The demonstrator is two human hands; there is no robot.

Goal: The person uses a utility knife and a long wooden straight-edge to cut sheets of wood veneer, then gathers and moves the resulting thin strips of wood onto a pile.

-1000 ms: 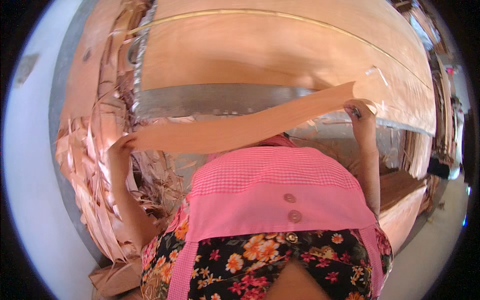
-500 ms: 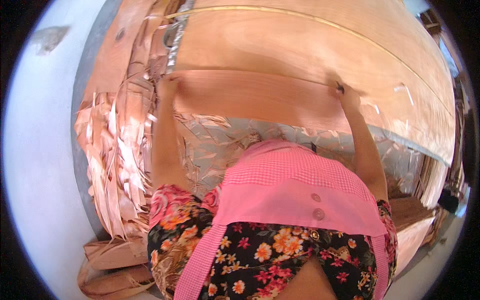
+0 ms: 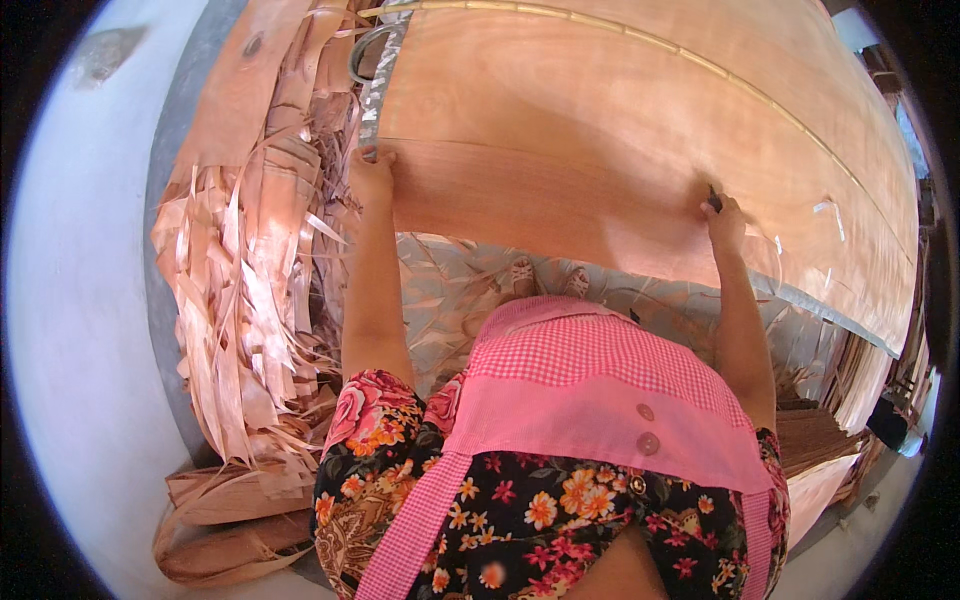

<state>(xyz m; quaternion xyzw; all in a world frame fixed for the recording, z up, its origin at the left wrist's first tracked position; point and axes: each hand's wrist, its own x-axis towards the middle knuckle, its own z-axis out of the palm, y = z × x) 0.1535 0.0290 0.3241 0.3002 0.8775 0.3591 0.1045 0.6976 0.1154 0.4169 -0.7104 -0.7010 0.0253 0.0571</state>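
Note:
A long reddish-brown strip of wood veneer [image 3: 520,205] lies along the near edge of a broad, paler veneer sheet [image 3: 560,110]. Gripping the strip's left end is my left hand [image 3: 371,178], its fingers closed beside a patterned metal-looking edge bar [image 3: 372,110]. At the strip's right part, my right hand [image 3: 728,222] is closed around a small dark tool [image 3: 713,198], whose kind I cannot make out. That hand rests at the strip's surface; whether it also grips the veneer is hidden.
A thin bamboo rod [image 3: 610,30] crosses the sheet's far part. Torn veneer strips [image 3: 240,320] heap up on the left, near a round ring [image 3: 370,55]. Scraps litter the floor [image 3: 440,290] around my shoes [image 3: 523,275]. Stacked veneer [image 3: 815,440] stands at right.
The strip has come down flat against the larger sheet, its far edge along it. Both hands appear farther right in the view, and the right hand sits slightly lower.

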